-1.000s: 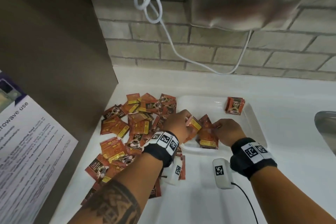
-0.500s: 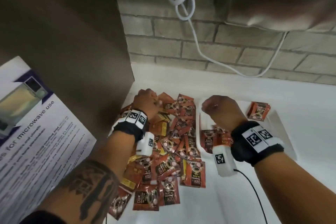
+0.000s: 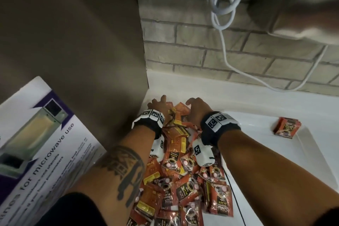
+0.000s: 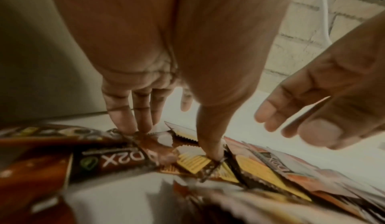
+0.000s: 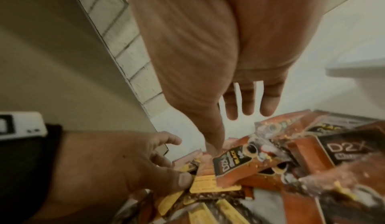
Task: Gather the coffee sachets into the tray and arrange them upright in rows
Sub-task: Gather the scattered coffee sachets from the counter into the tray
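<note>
Several red-and-orange coffee sachets (image 3: 176,176) lie in a loose pile on the white counter, left of the white tray (image 3: 317,161). A small neat stack of sachets (image 3: 287,127) lies at the tray's far end. My left hand (image 3: 158,102) is at the pile's far end with straight fingers; its fingertips (image 4: 129,127) and thumb press on sachets (image 4: 193,161). My right hand (image 3: 194,106) is beside it with fingers spread; its thumb touches a sachet (image 5: 231,165) while the fingers (image 5: 250,109) hover above the counter. Neither hand holds anything.
A brown panel (image 3: 73,42) stands close on the left of the pile, with a microwave instruction sheet (image 3: 36,143) on it. The brick wall (image 3: 183,51) runs behind. A white cable (image 3: 223,24) hangs from a metal appliance (image 3: 302,5) at the upper right.
My right hand has left the tray and moved left to the pile's far end beside the left hand. The left hand has reached further back. The sachets held earlier are released.
</note>
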Demonstrator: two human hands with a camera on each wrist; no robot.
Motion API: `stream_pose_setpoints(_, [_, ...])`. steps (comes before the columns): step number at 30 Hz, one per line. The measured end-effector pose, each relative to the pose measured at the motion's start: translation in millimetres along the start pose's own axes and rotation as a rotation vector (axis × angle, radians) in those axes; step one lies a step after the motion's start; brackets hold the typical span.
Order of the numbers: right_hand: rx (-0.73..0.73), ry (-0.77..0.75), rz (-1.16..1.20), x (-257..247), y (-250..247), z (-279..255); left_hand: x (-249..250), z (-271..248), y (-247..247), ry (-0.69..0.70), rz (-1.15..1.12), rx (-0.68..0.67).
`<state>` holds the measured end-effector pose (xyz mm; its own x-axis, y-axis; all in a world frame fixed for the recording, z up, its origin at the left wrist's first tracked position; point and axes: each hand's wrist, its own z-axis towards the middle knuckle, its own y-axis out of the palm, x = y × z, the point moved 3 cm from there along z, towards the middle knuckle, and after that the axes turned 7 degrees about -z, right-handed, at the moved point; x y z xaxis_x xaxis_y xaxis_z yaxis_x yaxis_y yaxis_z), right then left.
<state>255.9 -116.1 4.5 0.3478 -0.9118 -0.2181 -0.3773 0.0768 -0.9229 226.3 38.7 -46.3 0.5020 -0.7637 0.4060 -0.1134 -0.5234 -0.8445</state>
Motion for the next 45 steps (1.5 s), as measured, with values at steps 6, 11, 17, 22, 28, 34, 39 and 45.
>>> stream_pose_setpoints(6, [-0.063, -0.034, -0.179, -4.1, 21.5, 16.6, -0.5, 5.9, -1.2, 0.012, -0.03, -0.045])
stream_pose_setpoints(11, [-0.029, -0.073, -0.128, -6.6, 20.8, 16.4, -1.2, 0.7, -1.0, 0.109, -0.175, -0.017])
stream_pose_setpoints(17, [0.019, -0.076, 0.055, 1.4, 16.5, 10.3, -9.8, -7.1, -1.8, 0.116, -0.357, -0.002])
stream_pose_setpoints(22, [0.075, -0.069, 0.204, 10.0, 3.9, 4.7, -10.9, -15.5, -9.2, 0.139, -0.47, -0.01])
stream_pose_setpoints(28, [0.118, -0.038, 0.523, 18.8, -10.9, -6.4, -10.8, -24.4, -16.4, 0.155, -0.491, 0.019])
stream_pose_setpoints(34, [0.233, -0.066, 0.881, 37.0, -49.3, -37.8, -11.5, -35.4, -26.0, 0.142, -0.617, 0.063])
stream_pose_setpoints(39, [0.343, -0.088, 1.18, 87.9, -73.3, -87.9, -6.2, -51.9, -50.2, 0.168, -0.699, 0.158])
stream_pose_setpoints(45, [0.295, 0.152, 1.098, 150.9, -37.9, -136.3, 24.9, -85.9, -67.1, 0.245, -0.83, 0.228])
